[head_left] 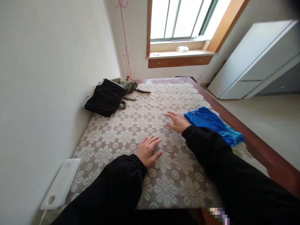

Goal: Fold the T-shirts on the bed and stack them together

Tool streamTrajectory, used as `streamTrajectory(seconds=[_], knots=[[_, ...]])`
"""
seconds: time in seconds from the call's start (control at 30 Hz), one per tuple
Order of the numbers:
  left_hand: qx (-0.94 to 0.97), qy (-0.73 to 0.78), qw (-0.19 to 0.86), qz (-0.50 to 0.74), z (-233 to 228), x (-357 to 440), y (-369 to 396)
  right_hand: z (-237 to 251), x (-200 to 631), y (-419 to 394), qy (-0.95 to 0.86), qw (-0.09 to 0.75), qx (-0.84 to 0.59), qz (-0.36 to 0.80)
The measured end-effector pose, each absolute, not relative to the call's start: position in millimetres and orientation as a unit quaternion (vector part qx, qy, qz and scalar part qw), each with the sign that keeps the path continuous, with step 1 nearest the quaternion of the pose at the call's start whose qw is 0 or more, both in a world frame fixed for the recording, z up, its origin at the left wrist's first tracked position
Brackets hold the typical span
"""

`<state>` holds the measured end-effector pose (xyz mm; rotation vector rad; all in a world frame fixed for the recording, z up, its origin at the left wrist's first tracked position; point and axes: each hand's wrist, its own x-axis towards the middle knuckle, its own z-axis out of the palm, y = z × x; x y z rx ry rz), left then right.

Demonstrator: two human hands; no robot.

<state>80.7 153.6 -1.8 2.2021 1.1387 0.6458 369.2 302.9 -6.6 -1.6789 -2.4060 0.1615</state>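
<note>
My left hand (148, 151) is over the middle of the flower-patterned lace tablecloth (127, 123), fingers spread and nothing in it. Farther forward and to the right, my right hand (177, 122) is also open and empty, palm toward the cloth. Just beyond its wrist lies a folded blue cloth item (206, 120), perhaps a garment, with a lighter blue end and small white marks. The right sleeve covers part of its near edge. Whether either palm presses on the tablecloth I cannot tell.
A folded black cloth (105, 97) and an olive green bag (126, 84) with straps lie by the left wall. A white power strip-like box (62, 183) sits at the near left. Beyond the table stand a pink coat rack (124, 28) and a white fridge (255, 56).
</note>
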Motion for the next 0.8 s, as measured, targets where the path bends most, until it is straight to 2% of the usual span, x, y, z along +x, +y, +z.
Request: streamTrajectory(seconds=[0.07, 0.17, 0.33, 0.47, 0.67, 0.8], knots=[[0.787, 0.466, 0.282, 0.29, 1, 71, 168, -19, 329, 293, -0.809, 0.087, -0.573, 0.096], [0.721, 0.568, 0.214, 0.336, 18, 35, 211, -35, 303, 284, -0.798, 0.108, -0.588, 0.077], [0.563, 0.72, 0.069, 0.399, 71, -58, 284, -42, 308, 285, -0.8, 0.14, -0.58, 0.065], [0.548, 0.74, 0.052, 0.387, 97, -97, 302, -45, 309, 285, -0.801, 0.147, -0.577, 0.059], [0.551, 0.716, 0.067, 0.424, 125, -79, 315, -46, 307, 289, -0.794, 0.213, -0.564, 0.073], [0.612, 0.633, 0.103, 0.463, 136, -6, 291, -31, 306, 283, -0.801, 0.357, -0.451, 0.163]])
